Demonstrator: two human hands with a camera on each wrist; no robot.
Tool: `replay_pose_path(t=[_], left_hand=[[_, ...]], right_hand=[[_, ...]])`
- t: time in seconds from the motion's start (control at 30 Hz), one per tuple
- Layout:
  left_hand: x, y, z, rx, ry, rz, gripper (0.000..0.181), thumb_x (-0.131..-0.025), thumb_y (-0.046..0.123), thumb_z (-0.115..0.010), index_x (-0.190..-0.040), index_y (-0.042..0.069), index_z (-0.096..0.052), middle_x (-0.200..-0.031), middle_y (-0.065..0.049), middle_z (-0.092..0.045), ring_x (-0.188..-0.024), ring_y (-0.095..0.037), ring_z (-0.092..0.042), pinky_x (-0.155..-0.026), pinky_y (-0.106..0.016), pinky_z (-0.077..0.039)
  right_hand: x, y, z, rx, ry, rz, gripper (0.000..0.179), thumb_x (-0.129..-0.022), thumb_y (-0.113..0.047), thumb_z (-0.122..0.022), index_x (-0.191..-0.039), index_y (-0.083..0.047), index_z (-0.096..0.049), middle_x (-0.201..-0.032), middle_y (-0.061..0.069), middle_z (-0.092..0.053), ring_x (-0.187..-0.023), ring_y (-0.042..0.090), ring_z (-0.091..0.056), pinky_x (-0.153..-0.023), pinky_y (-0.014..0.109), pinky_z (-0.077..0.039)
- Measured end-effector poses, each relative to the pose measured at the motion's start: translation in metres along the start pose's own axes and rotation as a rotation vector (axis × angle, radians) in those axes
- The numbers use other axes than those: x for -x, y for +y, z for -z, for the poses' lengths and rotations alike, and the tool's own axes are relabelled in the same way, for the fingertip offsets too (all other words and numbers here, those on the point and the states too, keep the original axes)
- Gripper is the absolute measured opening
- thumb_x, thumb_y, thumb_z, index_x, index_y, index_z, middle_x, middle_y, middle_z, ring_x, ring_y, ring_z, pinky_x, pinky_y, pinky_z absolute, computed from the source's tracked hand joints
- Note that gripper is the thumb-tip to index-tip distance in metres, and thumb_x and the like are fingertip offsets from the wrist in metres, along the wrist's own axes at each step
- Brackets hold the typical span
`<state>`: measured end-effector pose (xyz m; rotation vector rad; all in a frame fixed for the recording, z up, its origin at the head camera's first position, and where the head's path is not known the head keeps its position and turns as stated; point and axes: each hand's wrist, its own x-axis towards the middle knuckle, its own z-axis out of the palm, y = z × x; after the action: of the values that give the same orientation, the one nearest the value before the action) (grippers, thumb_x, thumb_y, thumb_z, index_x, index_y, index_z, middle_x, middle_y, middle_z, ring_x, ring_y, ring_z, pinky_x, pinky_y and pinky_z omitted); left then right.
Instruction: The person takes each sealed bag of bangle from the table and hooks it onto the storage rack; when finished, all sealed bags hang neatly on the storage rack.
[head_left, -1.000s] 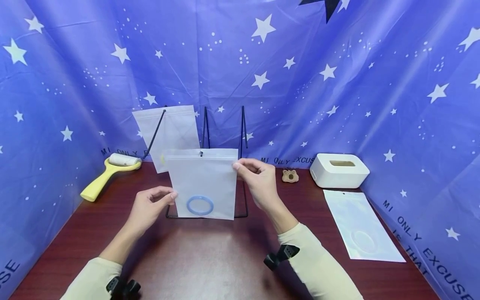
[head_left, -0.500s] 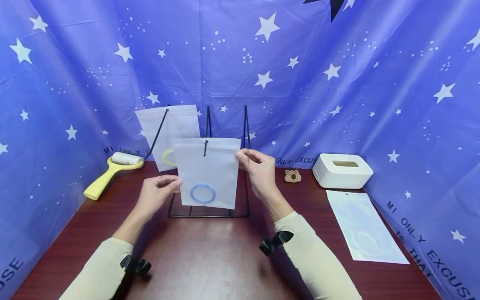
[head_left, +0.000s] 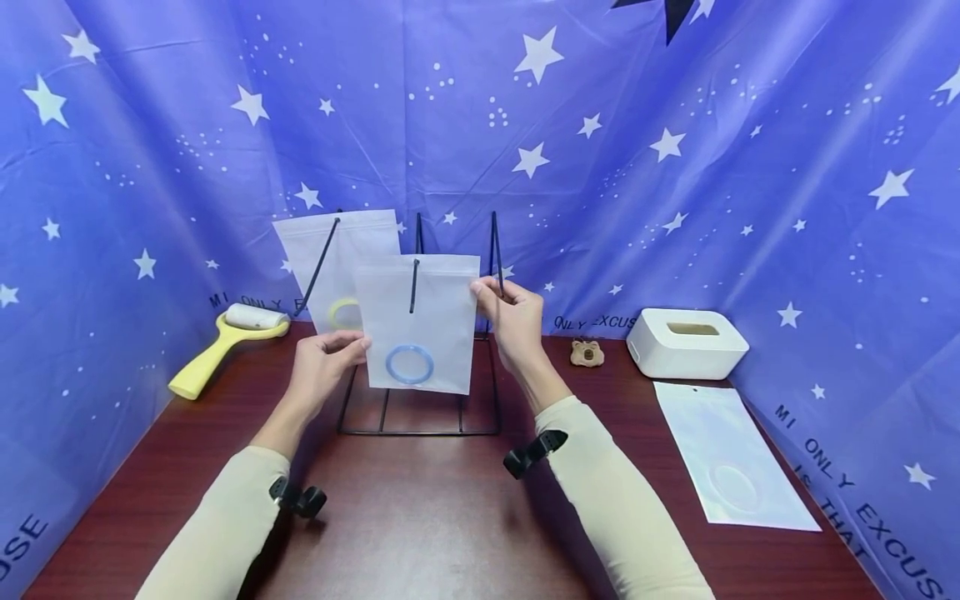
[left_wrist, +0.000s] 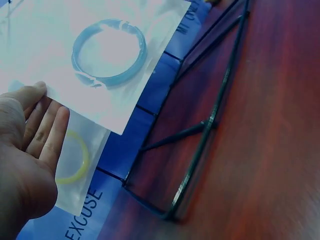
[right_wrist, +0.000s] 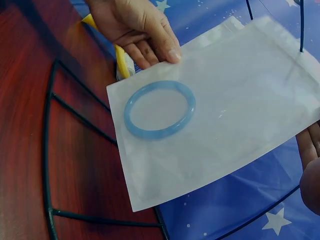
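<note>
Both hands hold a white translucent zip bag (head_left: 442,325) by its side edges. A light blue bangle (right_wrist: 157,134) lies inside, near the bag's bottom. My left hand (head_left: 321,368) pinches the left edge low down. My right hand (head_left: 516,321) pinches the right edge near the top. Through the bag's top hole runs the middle prong (head_left: 413,287) of a black wire rack (head_left: 442,432). Behind, on the left prong, hangs another white bag (head_left: 307,250) with a yellow bangle (left_wrist: 85,165) in it, partly covered by the front bag.
A yellow-handled lint roller (head_left: 202,367) lies at the back left. Right of the rack are a small brown bear-shaped piece (head_left: 587,353) and a white tissue box (head_left: 652,350). A flat white bag (head_left: 720,442) with a pale ring lies on the table's right. A starry blue curtain (head_left: 585,208) surrounds the table.
Both hands have moved the blue-bangle bag upward and back along the middle prong. More of that prong now sticks out in front, and the rack's base shows below the bag.
</note>
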<state>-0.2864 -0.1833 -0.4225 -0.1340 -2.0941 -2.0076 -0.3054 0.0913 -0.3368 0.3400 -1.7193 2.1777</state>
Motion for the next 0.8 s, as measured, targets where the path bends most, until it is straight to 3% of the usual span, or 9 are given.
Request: replay_pose_path(t=[0.23, 0.5, 0.67, 0.8], left_hand=[[-0.022, -0.001, -0.007, 0.060, 0.041, 0.012, 0.034, -0.095, 0.009, -0.074, -0.118, -0.016, -0.068, -0.083, 0.018, -0.074, -0.076, 0.000, -0.075, -0.078, -0.022, -0.063], [-0.040, 0.001, -0.012, 0.103, 0.064, 0.026, 0.037, -0.095, 0.007, -0.074, -0.121, -0.018, -0.066, -0.084, 0.014, -0.073, -0.077, 0.001, -0.073, -0.080, -0.024, -0.063], [-0.048, 0.000, -0.013, 0.118, 0.086, 0.030, 0.025, -0.094, 0.006, -0.073, -0.113, -0.010, -0.072, -0.093, 0.007, -0.073, -0.077, -0.002, -0.074, -0.082, -0.029, -0.063], [-0.054, 0.000, -0.014, 0.110, 0.109, 0.039, 0.026, -0.094, 0.007, -0.074, -0.113, -0.010, -0.073, -0.087, 0.009, -0.075, -0.074, -0.002, -0.074, -0.080, -0.027, -0.063]], right_hand=[[-0.018, 0.005, -0.008, 0.036, 0.036, 0.027, 0.023, -0.091, -0.010, -0.079, -0.102, 0.010, -0.075, -0.076, -0.005, -0.067, -0.071, 0.007, -0.068, -0.077, 0.028, -0.064], [-0.036, 0.011, -0.013, 0.149, 0.088, 0.044, 0.021, -0.091, -0.017, -0.080, -0.100, 0.001, -0.079, -0.078, -0.006, -0.071, -0.071, 0.007, -0.070, -0.076, 0.029, -0.064], [-0.044, 0.011, -0.019, 0.136, 0.118, 0.046, 0.020, -0.091, -0.015, -0.079, -0.101, 0.003, -0.079, -0.079, -0.006, -0.073, -0.069, 0.006, -0.068, -0.073, 0.026, -0.063], [-0.049, 0.010, -0.024, 0.113, 0.143, 0.004, 0.018, -0.092, -0.013, -0.078, -0.102, 0.002, -0.079, -0.077, -0.007, -0.071, -0.069, 0.007, -0.067, -0.071, 0.023, -0.061]])
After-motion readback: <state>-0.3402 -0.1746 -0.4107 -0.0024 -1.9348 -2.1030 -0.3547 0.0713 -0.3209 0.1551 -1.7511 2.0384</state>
